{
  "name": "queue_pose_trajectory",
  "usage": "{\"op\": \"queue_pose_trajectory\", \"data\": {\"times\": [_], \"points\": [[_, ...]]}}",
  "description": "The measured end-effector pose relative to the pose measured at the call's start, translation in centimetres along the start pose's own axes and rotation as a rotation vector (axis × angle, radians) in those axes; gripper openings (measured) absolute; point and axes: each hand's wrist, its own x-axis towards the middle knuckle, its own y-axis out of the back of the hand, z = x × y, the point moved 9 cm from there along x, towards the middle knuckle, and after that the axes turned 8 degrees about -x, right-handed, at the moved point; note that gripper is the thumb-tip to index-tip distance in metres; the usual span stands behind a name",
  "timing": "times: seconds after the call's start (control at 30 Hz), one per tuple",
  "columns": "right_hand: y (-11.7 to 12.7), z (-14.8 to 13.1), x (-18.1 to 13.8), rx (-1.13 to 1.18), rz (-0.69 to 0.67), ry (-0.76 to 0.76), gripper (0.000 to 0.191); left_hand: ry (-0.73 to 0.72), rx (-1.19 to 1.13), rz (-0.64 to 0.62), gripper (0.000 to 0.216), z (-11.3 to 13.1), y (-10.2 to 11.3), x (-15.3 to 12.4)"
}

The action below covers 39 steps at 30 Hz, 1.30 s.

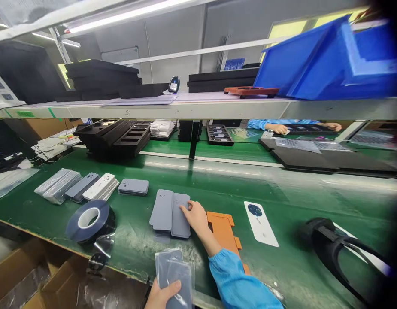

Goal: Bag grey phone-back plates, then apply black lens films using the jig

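Handling step, I'd judge: right hand [198,218] has fingertips narrow at the grey panel's [180,221] edge, can't tell if gripping. Grey stack [162,210] just left of them. Left hand [162,296] clamps clear-wrapped sheets [179,277]. Clean lift calls for catching one edge.

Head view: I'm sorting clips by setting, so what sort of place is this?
Likely a phone-parts workshop or factory line: grey panels with camera-like holes are stacked on a green workbench, black divided trays stand beyond, and a co-worker's hand shows farther back.

Tape roll [105,216] on bench [130,242], panel stacks [162,210] behind and right of it, shelf [185,110] above, bin [304,64] on shelf's right.
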Motion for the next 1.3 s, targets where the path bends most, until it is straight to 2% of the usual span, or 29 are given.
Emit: {"op": "queue_pose_trajectory", "data": {"times": [0.1,0.2,0.27,0.37,0.43,0.5,0.63,0.73,0.8,0.93,1.03,1.13,1.3], "points": [[1.1,0.6,-2.1,0.082,-0.014,-0.004,0.045,-0.027,0.012,0.042,0.068,0.5,0.7,0.0],[1.5,1.3,-6.2,0.179,-0.103,-0.010,0.049,-0.045,0.004,0.069,0.072,1.5,0.9,0.2],[0.6,1.5,-9.8,0.260,-0.243,-0.006,0.048,-0.064,-0.011,0.042,0.076,2.1,0.4,0.5],[-1.9,0.2,-15.1,0.532,-0.578,0.077,0.043,-0.109,-0.018,-0.022,0.075,2.8,-0.7,1.1],[-2.4,-0.3,-16.8,0.644,-0.654,0.125,0.045,-0.104,-0.021,-0.023,0.072,2.6,-1.0,1.3],[-2.2,0.9,-16.6,0.703,-0.576,0.070,0.049,-0.060,-0.038,0.002,0.069,2.0,-1.0,1.3],[-0.5,5.0,-14.1,0.908,-0.331,-0.136,0.049,0.008,-0.040,0.072,0.063,1.6,-0.8,0.6],[1.4,7.4,-12.6,0.943,-0.189,-0.217,0.042,0.014,0.002,0.033,0.061,2.1,-1.5,-0.1],[2.0,7.3,-12.2,0.877,-0.228,-0.226,0.036,0.016,0.006,-0.054,0.060,2.3,-2.5,-0.6],[1.6,4.1,-13.0,0.694,-0.412,-0.082,0.033,0.028,-0.008,-0.129,0.055,2.0,-3.0,-0.9],[0.3,2.0,-14.1,0.605,-0.497,-0.029,0.036,0.020,0.005,-0.132,0.055,1.6,-2.5,-0.6],[-0.8,1.1,-14.7,0.607,-0.562,-0.022,0.036,-0.023,0.046,-0.090,0.062,1.7,-1.6,-0.3],[-0.6,0.9,-14.8,0.546,-0.598,0.044,0.019,-0.110,0.117,-0.070,0.065,2.7,-1.4,-0.4]]}}
